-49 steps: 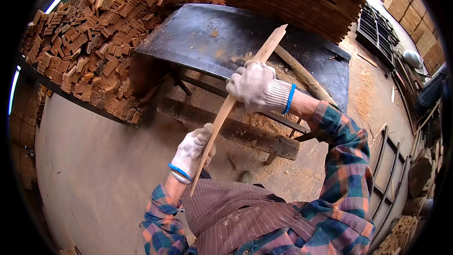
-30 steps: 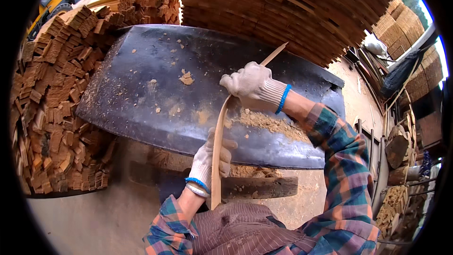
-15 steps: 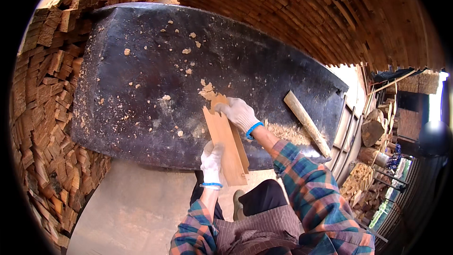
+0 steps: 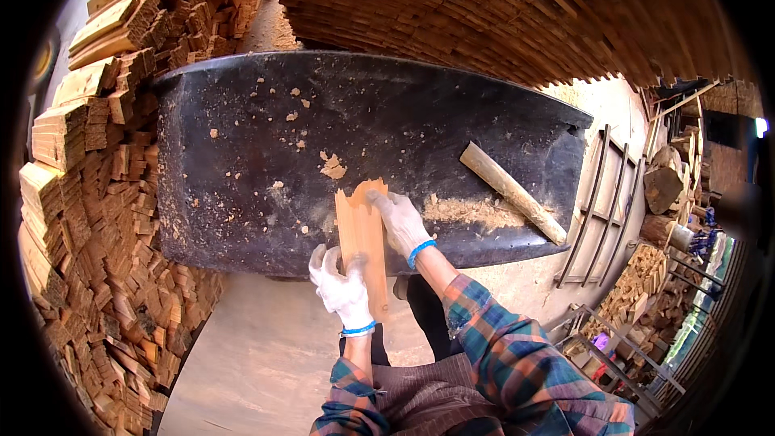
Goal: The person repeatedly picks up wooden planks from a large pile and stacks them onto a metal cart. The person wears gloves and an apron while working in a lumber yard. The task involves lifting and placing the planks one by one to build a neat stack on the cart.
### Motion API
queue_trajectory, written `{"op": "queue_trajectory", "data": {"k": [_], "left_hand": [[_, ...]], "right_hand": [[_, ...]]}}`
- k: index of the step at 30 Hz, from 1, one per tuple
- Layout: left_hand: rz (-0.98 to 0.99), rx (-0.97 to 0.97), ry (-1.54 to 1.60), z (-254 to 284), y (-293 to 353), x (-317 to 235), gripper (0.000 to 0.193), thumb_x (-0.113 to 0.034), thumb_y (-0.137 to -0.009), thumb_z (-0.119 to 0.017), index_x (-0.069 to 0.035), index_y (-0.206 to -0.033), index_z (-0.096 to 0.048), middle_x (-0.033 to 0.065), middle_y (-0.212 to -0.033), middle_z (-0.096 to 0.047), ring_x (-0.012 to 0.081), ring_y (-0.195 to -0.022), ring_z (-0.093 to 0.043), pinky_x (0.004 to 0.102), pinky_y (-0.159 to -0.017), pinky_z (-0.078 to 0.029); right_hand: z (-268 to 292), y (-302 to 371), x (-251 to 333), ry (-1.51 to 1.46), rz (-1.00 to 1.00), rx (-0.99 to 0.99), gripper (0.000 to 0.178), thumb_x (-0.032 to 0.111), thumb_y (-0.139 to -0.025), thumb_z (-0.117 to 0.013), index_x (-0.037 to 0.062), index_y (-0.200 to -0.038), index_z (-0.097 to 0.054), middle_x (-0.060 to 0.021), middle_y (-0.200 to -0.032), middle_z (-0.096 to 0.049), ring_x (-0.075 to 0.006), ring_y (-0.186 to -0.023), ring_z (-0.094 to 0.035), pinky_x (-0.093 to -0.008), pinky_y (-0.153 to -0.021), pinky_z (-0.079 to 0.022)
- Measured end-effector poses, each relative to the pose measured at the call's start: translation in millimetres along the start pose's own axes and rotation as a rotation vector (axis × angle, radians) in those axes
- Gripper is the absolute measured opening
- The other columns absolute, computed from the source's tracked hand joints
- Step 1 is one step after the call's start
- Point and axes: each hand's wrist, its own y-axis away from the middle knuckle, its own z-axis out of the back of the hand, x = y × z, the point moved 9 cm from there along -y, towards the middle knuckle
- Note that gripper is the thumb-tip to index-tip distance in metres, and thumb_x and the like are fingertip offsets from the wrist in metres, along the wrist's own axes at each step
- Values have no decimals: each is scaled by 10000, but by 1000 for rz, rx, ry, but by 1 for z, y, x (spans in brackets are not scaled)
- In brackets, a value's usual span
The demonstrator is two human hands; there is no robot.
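A thin, pale wooden board (image 4: pixel 361 230) with a jagged far end stands tilted over the near edge of a dark, scuffed work surface (image 4: pixel 218 226). My right hand (image 4: pixel 401 222), in a white glove, grips it by the upper right edge, with the thumb over its face. On its left side my left hand (image 4: pixel 341 287), also gloved, has its fingers spread apart, and the thumb lies across the board's lower part. Whether a second board sits behind the first is hidden. Wood crumbs (image 4: pixel 332 166) lie just beyond the jagged end.
On the surface's right side a round wooden stick (image 4: pixel 513 192) lies beside a strip of sawdust (image 4: pixel 468 211). Stacked wooden pieces (image 4: pixel 105 218) crowd the left, and a tall stack of boards (image 4: pixel 484 16) stands behind. A dark metal rack (image 4: pixel 601 206) and logs (image 4: pixel 663 180) are at right.
Two boards that showed fanned apart now appear as one face, drawn nearer to me and more upright. My left hand's fingers have spread away from the edge. The view has shifted.
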Motion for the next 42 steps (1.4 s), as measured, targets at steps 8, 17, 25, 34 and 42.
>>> {"op": "queue_trajectory", "data": {"k": [8, 17, 25, 34, 42], "left_hand": [[581, 159, 1087, -10, 32, -67, 475, -53, -922, -629, 62, -1361, -488, 130, -1213, -611, 207, -1048, -604, 337, -943, -496], [355, 73, 1185, 63, -19, -204, 339, -189, -974, -604, -7, -1256, -555, 119, -1149, -619, 240, -1056, -606, 402, -949, -503], [244, 186, 1275, 108, -100, -291, 447, -136, -900, -688, 15, -1288, -525, 133, -1126, -624, 255, -948, -634, 378, -834, -547], [-1074, 59, -349, 260, -213, -428, 869, -471, -695, -820, -76, -1397, -494, 162, -1328, -580, 377, -1219, -532, 496, -1037, -417], [-944, -32, -336, 380, -231, -449, 269, -92, -754, -730, -80, -1000, -623, 68, -719, -626, 277, -668, -618, 397, -635, -464]], "right_hand": [[31, 120, 93, -219, 278, 333, 707, 497, -930, -598, -12, -1405, -473, -188, -1192, -651, -202, -1074, -623, -303, -927, -487], [39, 198, 185, 392, 401, 311, 724, 429, -807, -688, -23, -1347, -521, -157, -1175, -662, -210, -1026, -640, -322, -929, -486], [5, 203, 312, -4, 380, 534, 516, 182, -800, -753, -66, -1225, -598, -108, -1034, -685, -164, -884, -647, -287, -816, -526], [-82, 221, 497, 1790, 717, 280, 330, 178, -746, -702, 62, -1054, -722, -138, -978, -728, -300, -883, -714, -490, -644, -570], [-71, 374, 677, 1246, 1474, -158, 619, 445, -803, -735, 152, -1312, -539, -94, -1281, -614, -312, -1084, -621, -404, -853, -539]]}}
